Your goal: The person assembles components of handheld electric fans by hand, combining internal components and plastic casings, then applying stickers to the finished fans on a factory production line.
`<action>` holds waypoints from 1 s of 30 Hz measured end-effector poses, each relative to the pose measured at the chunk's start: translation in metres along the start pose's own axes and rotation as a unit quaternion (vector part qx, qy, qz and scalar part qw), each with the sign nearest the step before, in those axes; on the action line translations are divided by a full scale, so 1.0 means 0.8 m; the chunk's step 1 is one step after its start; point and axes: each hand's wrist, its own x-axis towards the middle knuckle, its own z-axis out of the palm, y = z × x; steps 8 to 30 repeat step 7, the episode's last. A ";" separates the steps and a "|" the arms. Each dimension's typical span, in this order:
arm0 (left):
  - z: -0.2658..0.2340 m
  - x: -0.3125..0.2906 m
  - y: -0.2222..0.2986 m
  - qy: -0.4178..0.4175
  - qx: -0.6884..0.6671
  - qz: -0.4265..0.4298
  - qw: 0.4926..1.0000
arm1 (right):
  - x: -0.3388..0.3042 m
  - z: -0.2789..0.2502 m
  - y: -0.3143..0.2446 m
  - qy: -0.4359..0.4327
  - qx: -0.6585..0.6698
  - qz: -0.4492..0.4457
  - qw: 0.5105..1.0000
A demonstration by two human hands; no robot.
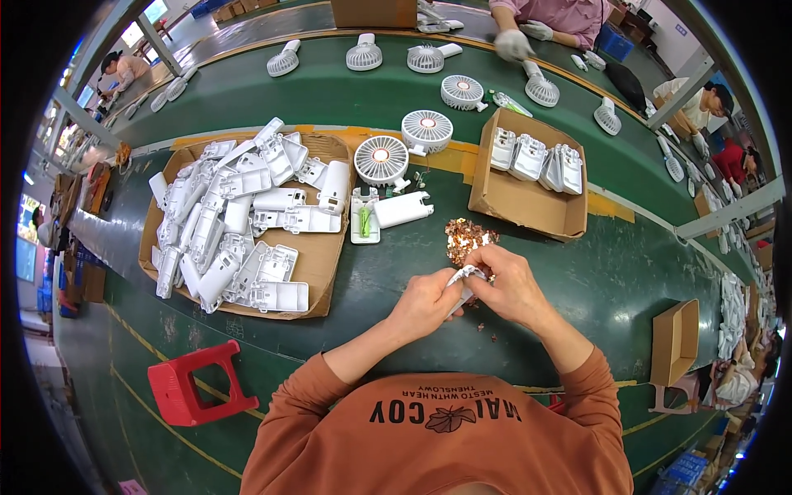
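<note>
Both of my hands meet over the green bench and hold one white plastic shell (460, 302), mostly covered by fingers. My left hand (425, 304) is closed round its left side. My right hand (510, 285) pinches its upper end; whether a small part is also between those fingers is hidden. Just beyond lies a pile of small copper-coloured metal pieces (467, 237), with a few scattered nearer me. Left of the pile, a white shell with a green part inside (365, 221) rests beside a closed white handle piece (404, 209).
A cardboard tray (328, 272) heaped with white shells stands left. Another cardboard tray (528, 213) at right holds several shells. Small white fans (381, 160) sit between them; more lie on the green conveyor (330, 91). Across it is a co-worker's gloved hand (513, 45). A red stool (177, 388) stands lower left.
</note>
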 end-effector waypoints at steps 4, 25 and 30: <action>-0.003 0.000 -0.004 -0.005 -0.006 0.000 1.000 | 0.002 -0.001 -0.002 -0.037 0.062 0.074 0.995; -0.006 0.001 -0.003 -0.022 -0.017 -0.034 0.999 | 0.004 -0.003 -0.001 -0.082 0.097 0.115 0.985; -0.006 0.001 -0.003 -0.022 -0.017 -0.034 0.999 | 0.004 -0.003 -0.001 -0.082 0.097 0.115 0.985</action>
